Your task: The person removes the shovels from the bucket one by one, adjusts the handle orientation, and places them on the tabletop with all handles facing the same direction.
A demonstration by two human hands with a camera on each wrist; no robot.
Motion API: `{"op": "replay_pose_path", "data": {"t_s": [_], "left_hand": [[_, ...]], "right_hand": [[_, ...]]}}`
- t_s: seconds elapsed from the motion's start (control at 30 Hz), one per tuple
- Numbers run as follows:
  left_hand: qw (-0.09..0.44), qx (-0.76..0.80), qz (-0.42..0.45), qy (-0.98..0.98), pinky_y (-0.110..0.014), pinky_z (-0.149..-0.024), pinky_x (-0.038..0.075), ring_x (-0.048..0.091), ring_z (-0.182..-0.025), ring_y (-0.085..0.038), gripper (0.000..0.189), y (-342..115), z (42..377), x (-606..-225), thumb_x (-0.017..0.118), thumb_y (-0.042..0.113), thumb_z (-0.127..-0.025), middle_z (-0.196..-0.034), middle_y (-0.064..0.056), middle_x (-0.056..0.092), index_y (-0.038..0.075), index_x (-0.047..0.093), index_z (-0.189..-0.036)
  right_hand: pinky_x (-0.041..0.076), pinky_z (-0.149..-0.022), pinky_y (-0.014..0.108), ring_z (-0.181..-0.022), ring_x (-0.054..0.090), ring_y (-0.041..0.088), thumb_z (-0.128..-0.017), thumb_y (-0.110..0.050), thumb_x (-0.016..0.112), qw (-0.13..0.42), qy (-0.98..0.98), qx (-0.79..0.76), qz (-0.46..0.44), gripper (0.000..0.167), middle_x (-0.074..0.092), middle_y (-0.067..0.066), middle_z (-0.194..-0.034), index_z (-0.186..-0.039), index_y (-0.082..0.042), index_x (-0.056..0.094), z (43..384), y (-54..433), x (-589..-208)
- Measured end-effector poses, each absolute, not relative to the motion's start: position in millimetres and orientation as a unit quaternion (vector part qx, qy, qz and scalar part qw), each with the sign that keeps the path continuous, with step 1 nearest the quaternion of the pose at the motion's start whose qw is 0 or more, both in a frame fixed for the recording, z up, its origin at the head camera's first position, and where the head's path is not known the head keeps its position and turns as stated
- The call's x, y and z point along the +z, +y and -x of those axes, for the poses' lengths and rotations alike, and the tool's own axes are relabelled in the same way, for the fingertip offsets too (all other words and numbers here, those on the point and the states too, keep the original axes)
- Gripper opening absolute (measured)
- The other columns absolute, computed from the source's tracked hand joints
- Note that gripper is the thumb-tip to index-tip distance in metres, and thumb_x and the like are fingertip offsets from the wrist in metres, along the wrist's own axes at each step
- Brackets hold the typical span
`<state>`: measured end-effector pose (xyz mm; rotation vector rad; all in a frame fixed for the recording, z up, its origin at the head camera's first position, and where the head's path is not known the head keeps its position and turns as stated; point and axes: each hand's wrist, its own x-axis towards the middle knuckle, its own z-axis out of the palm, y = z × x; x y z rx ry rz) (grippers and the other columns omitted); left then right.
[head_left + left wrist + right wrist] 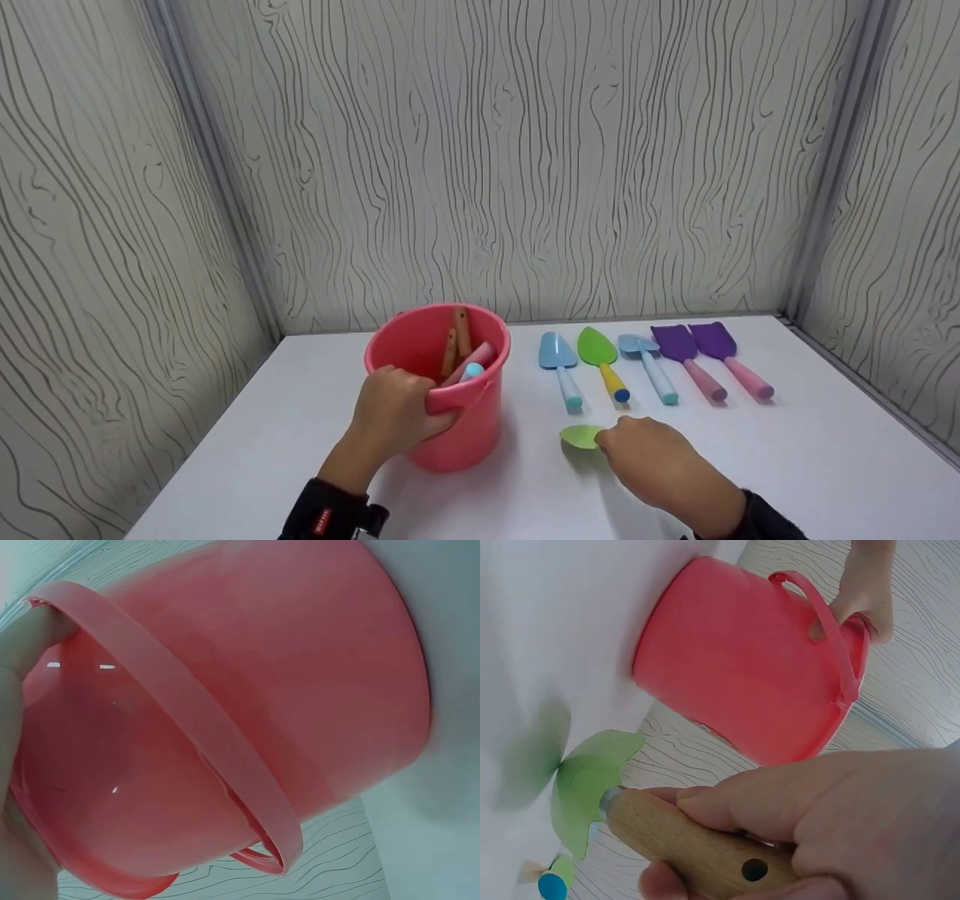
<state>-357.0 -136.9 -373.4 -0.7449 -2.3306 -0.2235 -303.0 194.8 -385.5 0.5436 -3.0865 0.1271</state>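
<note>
My left hand [397, 405] grips the rim of a pink bucket [457, 446] that stands on the white table. Wooden handles [462, 330], a pink handle [480, 354] and a light-blue handle end [472, 370] show inside it. To the bucket's right, my right hand [656, 461] holds a small garden trowel with a pale green blade [580, 436]. In the right wrist view its wooden handle [697, 844] lies between thumb and fingers, and the blade's edge is close to the tabletop; whether they touch I cannot tell.
Behind my right hand lies a row of toy garden tools: a blue shovel [556, 350], a green trowel [596, 346] with a yellow handle, a light-blue tool [654, 371] and two purple shovels [677, 343] with pink handles. Wood-patterned panels [525, 165] enclose the white table [300, 390].
</note>
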Motion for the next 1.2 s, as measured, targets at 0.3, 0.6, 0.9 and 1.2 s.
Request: {"op": "replay_pose_path", "data": {"t_s": [0.3,0.6,0.9,1.2], "left_hand": [[0.338,-0.084,0.283,-0.894,-0.029,-0.066,0.06,0.046,-0.048,-0.004,0.04,-138,356,-373,0.094,0.038,-0.076,-0.054,0.007,0.056,0.018,0.062,-0.062],[0.337,-0.074,0.302,-0.889,-0.028,-0.064,0.058,0.044,-0.048,-0.004,0.042,-134,357,-376,0.092,0.038,-0.078,-0.053,0.007,0.053,0.018,0.058,-0.061],[0.343,-0.089,0.294,-0.888,-0.029,-0.068,0.061,0.048,-0.048,-0.004,0.039,-140,359,-370,0.094,0.037,-0.076,-0.056,0.007,0.059,0.019,0.062,-0.064],[0.337,-0.086,0.297,-0.89,-0.03,-0.068,0.062,0.045,-0.047,-0.002,0.04,-137,356,-373,0.094,0.037,-0.076,-0.054,0.008,0.055,0.019,0.06,-0.063]], "right_hand": [[0.048,-0.066,0.042,-0.066,0.052,0.024,-0.097,-0.007,0.07,-0.084,-0.98,0.101,-0.147,0.006,0.055,0.008,-0.075,-0.098,-0.001,0.069,301,186,-400],[0.049,-0.057,0.036,-0.061,0.057,0.021,-0.097,-0.01,0.072,-0.148,-0.973,0.139,-0.107,0.008,0.059,0.008,-0.07,-0.092,-0.005,0.069,295,177,-415],[0.05,-0.055,0.035,-0.064,0.061,0.023,-0.097,-0.015,0.074,-0.153,-0.97,0.162,-0.096,0.01,0.061,0.008,-0.074,-0.096,-0.006,0.07,302,169,-418],[0.055,-0.055,0.036,-0.065,0.063,0.02,-0.1,-0.02,0.072,-0.139,-0.969,0.186,-0.089,0.013,0.061,0.005,-0.078,-0.097,-0.01,0.066,305,176,-427]]}}
